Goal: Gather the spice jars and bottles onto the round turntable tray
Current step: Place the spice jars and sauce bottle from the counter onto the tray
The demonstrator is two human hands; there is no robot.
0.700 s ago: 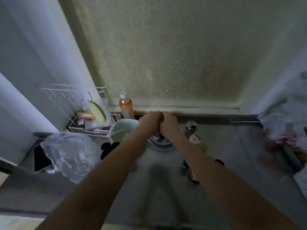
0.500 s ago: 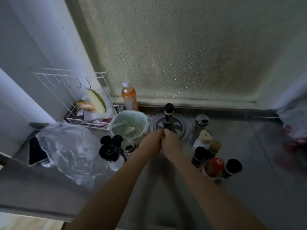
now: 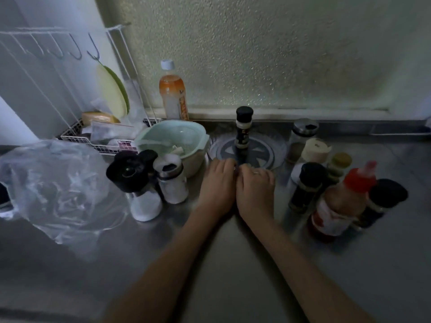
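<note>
The round grey turntable tray (image 3: 270, 149) lies on the steel counter by the back wall, and one black-capped spice jar (image 3: 243, 130) stands on it. My left hand (image 3: 218, 186) and right hand (image 3: 255, 190) rest side by side, palms down, with curled fingers at the tray's front rim and nothing visible in them. To the right stand several jars: a red-capped sauce bottle (image 3: 342, 201), two black-capped jars (image 3: 305, 187) (image 3: 382, 201), and a cream-lidded jar (image 3: 314, 151). On the left are a black-topped grinder (image 3: 133, 176) and a white shaker (image 3: 172, 181).
A pale green bowl (image 3: 172, 145) sits just left of the tray. An orange drink bottle (image 3: 173, 94) stands at the wall behind it. A white wire rack (image 3: 77, 134) and a crumpled clear plastic bag (image 3: 53, 187) fill the left side.
The view has tilted down and moved closer. My joined hands have come down from over the tray to the counter at its front rim, uncovering the jar on it.
</note>
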